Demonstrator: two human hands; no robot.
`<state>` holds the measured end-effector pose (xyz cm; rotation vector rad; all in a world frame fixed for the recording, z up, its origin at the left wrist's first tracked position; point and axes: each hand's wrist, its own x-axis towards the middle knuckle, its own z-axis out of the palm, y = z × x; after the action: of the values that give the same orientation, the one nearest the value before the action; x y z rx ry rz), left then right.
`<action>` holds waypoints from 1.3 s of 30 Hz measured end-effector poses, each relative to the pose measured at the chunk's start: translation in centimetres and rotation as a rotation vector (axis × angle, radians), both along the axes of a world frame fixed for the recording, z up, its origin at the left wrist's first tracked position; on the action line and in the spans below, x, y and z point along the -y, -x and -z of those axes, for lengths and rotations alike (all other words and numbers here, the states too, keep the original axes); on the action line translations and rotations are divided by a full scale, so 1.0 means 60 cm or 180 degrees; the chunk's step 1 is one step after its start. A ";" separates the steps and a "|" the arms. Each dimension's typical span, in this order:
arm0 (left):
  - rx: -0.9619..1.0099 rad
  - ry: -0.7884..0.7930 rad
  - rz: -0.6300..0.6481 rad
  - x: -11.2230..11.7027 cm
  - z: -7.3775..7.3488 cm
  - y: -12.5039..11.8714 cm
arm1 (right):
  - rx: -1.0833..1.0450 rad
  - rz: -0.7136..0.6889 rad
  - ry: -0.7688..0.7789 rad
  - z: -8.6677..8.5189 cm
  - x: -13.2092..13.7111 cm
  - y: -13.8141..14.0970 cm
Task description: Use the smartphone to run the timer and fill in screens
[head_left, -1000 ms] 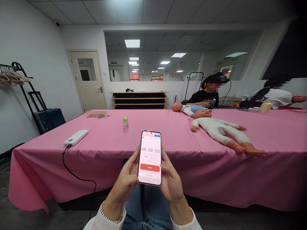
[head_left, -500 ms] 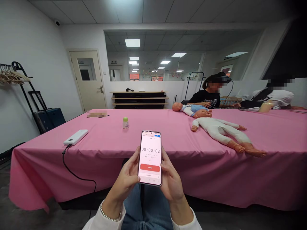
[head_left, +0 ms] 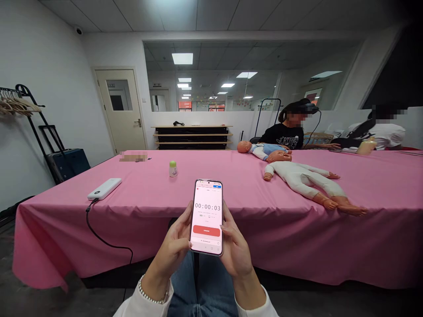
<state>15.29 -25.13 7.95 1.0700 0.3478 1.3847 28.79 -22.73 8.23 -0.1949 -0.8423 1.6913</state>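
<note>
From the head view, the left hand [head_left: 172, 248] and the right hand [head_left: 236, 257] both curl snugly around the long sides of a phone [head_left: 206, 218], which stands tall between them, its top pointing toward the pink counter [head_left: 280, 237] ahead.

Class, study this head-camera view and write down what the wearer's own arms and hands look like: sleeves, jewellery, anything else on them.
A white left sleeve and right sleeve cover the forearms; a silver beaded bracelet circles the left wrist. The left hand and right hand are bare, without gloves; no cables or markings show.
</note>
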 end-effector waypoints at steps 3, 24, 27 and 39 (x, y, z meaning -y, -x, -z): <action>0.0109 0.0086 -0.0056 -0.003 0.004 -0.002 | 0.0019 0.0014 -0.0021 0.001 0.001 0.001; -0.0320 -0.0348 -0.0104 -0.003 0.017 -0.004 | 0.0098 0.0418 0.0362 0.006 -0.007 0.009; -0.0317 -0.0298 -0.0119 -0.003 0.014 -0.005 | 0.0103 0.0436 0.0393 0.005 -0.007 0.009; -0.0137 -0.0257 -0.0138 -0.006 0.013 -0.006 | 0.0261 0.0418 0.0184 0.007 -0.004 0.008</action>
<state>15.63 -24.78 7.17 1.1658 0.3508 1.4261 28.32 -22.47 7.80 -0.3538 -0.8237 1.5942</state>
